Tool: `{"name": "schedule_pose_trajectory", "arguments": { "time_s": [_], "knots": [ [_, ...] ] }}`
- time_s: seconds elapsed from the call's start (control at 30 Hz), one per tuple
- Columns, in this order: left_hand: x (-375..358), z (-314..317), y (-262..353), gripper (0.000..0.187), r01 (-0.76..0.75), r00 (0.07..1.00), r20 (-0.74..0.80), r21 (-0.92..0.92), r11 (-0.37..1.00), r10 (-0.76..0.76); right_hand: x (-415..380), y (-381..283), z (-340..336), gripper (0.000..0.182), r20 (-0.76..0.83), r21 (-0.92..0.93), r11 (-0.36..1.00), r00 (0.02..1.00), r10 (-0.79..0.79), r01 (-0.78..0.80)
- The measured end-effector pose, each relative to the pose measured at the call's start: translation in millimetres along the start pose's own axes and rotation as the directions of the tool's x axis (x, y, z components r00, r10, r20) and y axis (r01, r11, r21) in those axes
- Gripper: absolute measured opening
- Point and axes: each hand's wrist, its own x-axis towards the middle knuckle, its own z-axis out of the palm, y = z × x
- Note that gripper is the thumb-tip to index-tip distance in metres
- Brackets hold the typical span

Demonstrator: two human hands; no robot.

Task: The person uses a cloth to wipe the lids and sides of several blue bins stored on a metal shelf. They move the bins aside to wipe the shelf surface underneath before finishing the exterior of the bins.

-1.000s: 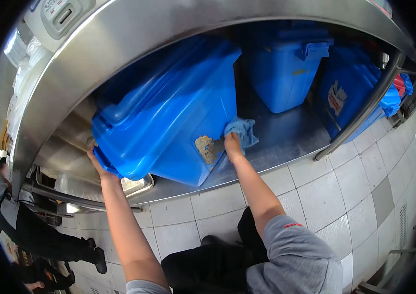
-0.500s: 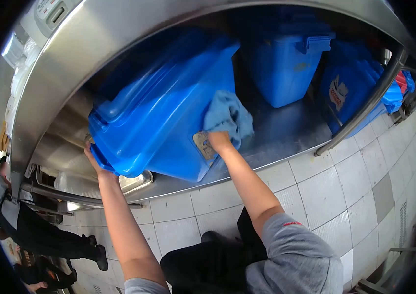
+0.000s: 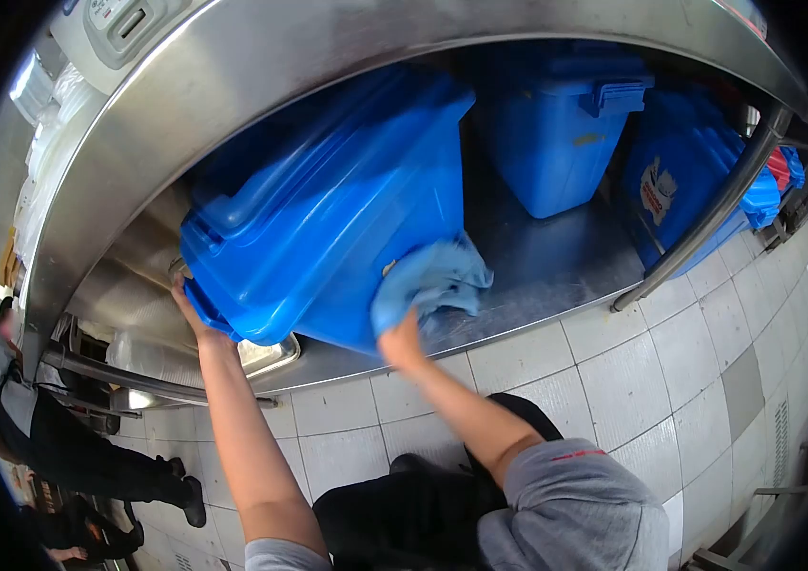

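Note:
A large blue lidded plastic bin [image 3: 356,209] stands tilted on the lower metal shelf [image 3: 556,276] under a steel counter. My left hand [image 3: 202,319] grips the bin by the handle at its left end, fingers partly hidden behind it. My right hand [image 3: 404,343] holds a light blue cloth [image 3: 437,276] pressed on the bin's near lower corner. The cloth and hand are slightly blurred by motion. A worn sticker on the bin is almost wholly covered by the cloth.
Another blue bin [image 3: 561,143] stands behind to the right, and a further one with a white label [image 3: 657,190] beyond it. A metal tray [image 3: 271,354] lies left under the bin. A curved steel leg [image 3: 708,224] rises at right. Another person [image 3: 71,438] stands at far left.
My right hand has moved the cloth down and left along the bin's side, over the sticker to the lower corner. My left hand keeps its hold on the handle.

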Motion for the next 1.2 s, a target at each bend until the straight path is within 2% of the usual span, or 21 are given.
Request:
{"name": "schedule_pose_trajectory", "arguments": {
  "time_s": [0.03, 0.1, 0.2, 0.3, 0.37, 0.4, 0.43, 0.5, 0.53, 0.63, 0.7, 0.83, 0.87, 0.9, 0.93, 1.0, 1.03, 1.1, 1.13, 1.17, 1.2],
  "knots": [
    [1.8, -0.5, 0.1, 0.062, 0.007, 1.000, 0.008, -0.004, 1.000, -0.007, -19.4, -11.8, 4.2, 0.049, 0.048, -0.206, 0.954, 0.976, -0.213, 0.218],
    [4.3, -4.3, 1.2, 0.063, 0.017, 1.000, 0.020, -0.005, 1.000, -0.017, -22.4, -1.7, 4.4, 0.046, 0.279, -0.393, 0.852, 0.928, -0.248, 0.346],
    [1.6, -1.8, 1.7, 0.063, 0.017, 0.999, 0.045, -0.010, 1.000, -0.017, 42.0, -9.0, -27.2, 0.038, 0.568, -0.681, 0.609, 0.818, 0.089, 0.407],
    [-0.7, -0.3, 1.0, 0.064, 0.006, 0.999, 0.049, 0.003, 1.000, -0.006, 80.1, -30.4, -42.8, 0.033, 0.411, -0.548, 0.835, 0.883, 0.226, 0.042],
    [-2.9, 5.1, 2.0, 0.065, -0.007, 1.000, 0.017, 0.011, 1.000, 0.006, 47.5, -57.0, -35.7, 0.030, 0.413, -0.678, 0.691, 0.908, 0.074, 0.252],
    [-3.4, 6.3, 2.4, 0.065, -0.011, 1.000, 0.001, 0.020, 1.000, 0.011, 25.2, -53.5, -24.6, 0.028, 0.275, -0.582, 0.743, 0.940, -0.201, 0.330],
    [-1.4, 5.9, 1.9, 0.066, -0.012, 1.000, 0.018, 0.017, 1.000, 0.012, 12.3, -54.3, -18.8, 0.027, 0.091, -0.492, 0.759, 0.892, -0.443, 0.427],
    [1.3, -1.8, 1.0, 0.067, -0.006, 0.999, 0.045, 0.021, 1.000, 0.005, 31.7, -38.2, -34.5, 0.027, 0.278, -0.477, 0.822, 0.940, -0.196, 0.312],
    [1.3, -2.9, 1.0, 0.067, 0.000, 1.000, 0.031, 0.022, 1.000, 0.000, 52.6, -49.7, -43.6, 0.027, 0.318, -0.448, 0.891, 0.944, 0.084, 0.072],
    [1.9, 1.0, 0.3, 0.067, 0.011, 1.000, 0.022, 0.004, 1.000, -0.011, 70.4, -37.7, -50.2, 0.029, 0.490, -0.597, 0.768, 0.864, 0.116, 0.235],
    [-1.9, 1.7, 0.8, 0.066, 0.019, 0.999, 0.037, -0.012, 1.000, -0.018, 36.0, -40.5, -39.1, 0.030, 0.442, -0.630, 0.635, 0.879, -0.179, 0.446],
    [1.6, -0.3, 0.6, 0.066, 0.006, 1.000, 0.008, -0.009, 1.000, -0.006, 32.2, -30.2, -31.5, 0.033, 0.221, -0.445, 0.767, 0.886, -0.407, 0.463],
    [6.3, -5.4, -1.0, 0.065, 0.001, 1.000, 0.002, -0.013, 1.000, -0.001, 43.7, -39.8, -40.5, 0.033, 0.321, -0.427, 0.838, 0.923, -0.212, 0.340],
    [9.1, -8.3, -1.7, 0.065, -0.005, 1.000, -0.001, -0.016, 1.000, 0.005, 67.5, -59.1, -54.9, 0.033, 0.412, -0.425, 0.882, 0.911, -0.012, 0.204],
    [7.6, -6.6, -0.9, 0.065, -0.007, 1.000, 0.008, -0.025, 1.000, 0.008, 82.5, -71.2, -66.4, 0.032, 0.489, -0.440, 0.896, 0.854, 0.179, 0.064],
    [-1.3, 2.2, 0.8, 0.064, -0.002, 0.999, 0.040, -0.053, 0.999, 0.004, 56.9, -38.5, -51.9, 0.031, 0.400, -0.600, 0.717, 0.909, -0.114, 0.354],
    [-1.4, 3.6, 1.3, 0.062, 0.007, 0.999, 0.045, -0.066, 0.998, -0.004, 38.2, -24.7, -43.9, 0.030, 0.376, -0.678, 0.574, 0.888, -0.266, 0.459],
    [5.8, -3.5, 0.7, 0.060, 0.038, 0.997, 0.063, -0.084, 0.996, -0.033, -1.8, -47.7, -49.1, 0.030, 0.401, -0.396, 0.818, 0.880, -0.255, 0.418],
    [15.5, -13.5, 0.4, 0.059, 0.050, 0.995, 0.095, -0.086, 0.995, -0.041, -9.8, -65.1, -53.3, 0.031, 0.346, -0.358, 0.837, 0.891, -0.293, 0.414],
    [26.2, -22.8, -2.3, 0.058, 0.064, 0.989, 0.136, -0.090, 0.994, -0.052, -1.9, -50.0, -60.2, 0.034, 0.672, -0.397, 0.851, 0.741, 0.015, 0.343],
    [28.2, -24.0, -3.3, 0.058, 0.058, 0.989, 0.140, -0.074, 0.996, -0.047, -6.2, -47.2, -63.7, 0.029, 0.588, -0.335, 0.925, 0.807, 0.056, 0.181]
  ]
}}
